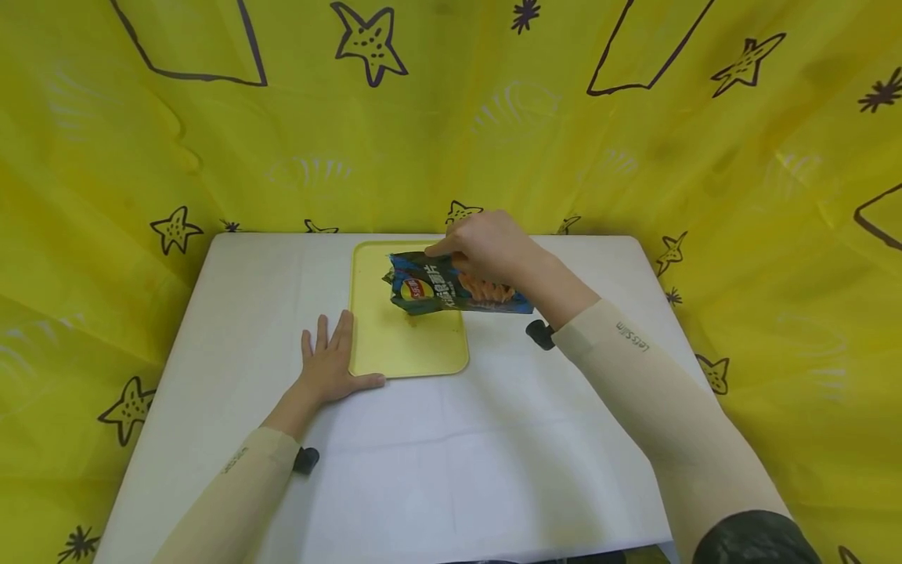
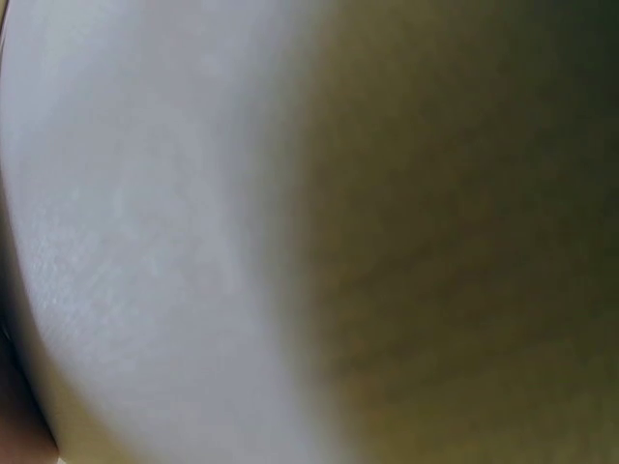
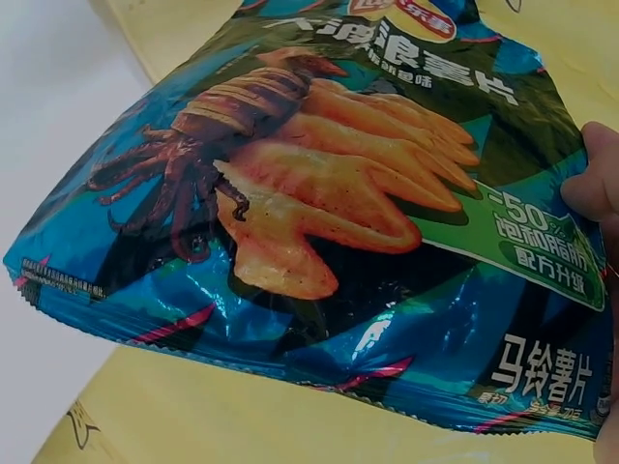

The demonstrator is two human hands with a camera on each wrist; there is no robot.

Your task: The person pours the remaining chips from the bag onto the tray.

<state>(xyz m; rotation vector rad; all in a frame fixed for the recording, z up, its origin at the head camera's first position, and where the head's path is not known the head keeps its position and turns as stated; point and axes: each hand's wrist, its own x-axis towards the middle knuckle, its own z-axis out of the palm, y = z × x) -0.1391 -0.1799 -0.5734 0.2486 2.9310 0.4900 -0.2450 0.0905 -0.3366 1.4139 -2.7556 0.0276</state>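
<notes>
My right hand point(image 1: 489, 247) grips a blue and dark green bag of potato chips point(image 1: 451, 294) along its upper side, thumb and fingers at the edge. Held sideways over the yellow tray point(image 1: 416, 352), the bag has its torn-looking logo end pointing left. In the right wrist view, squid and wavy chips are printed on the bag's front point(image 3: 309, 193), and a thumb point(image 3: 595, 179) shows at its right edge. A few small crumbs point(image 1: 412, 319) lie on the tray below. My left hand point(image 1: 330, 370) is spread flat at the tray's left front corner, its thumb along the near rim.
The tray sits on a table with a white cloth point(image 1: 451, 454). Behind and on both sides hangs a yellow curtain point(image 1: 437, 133) with drawn stars. The left wrist view is mostly blurred sleeve point(image 2: 464, 242) and white surface point(image 2: 145, 213).
</notes>
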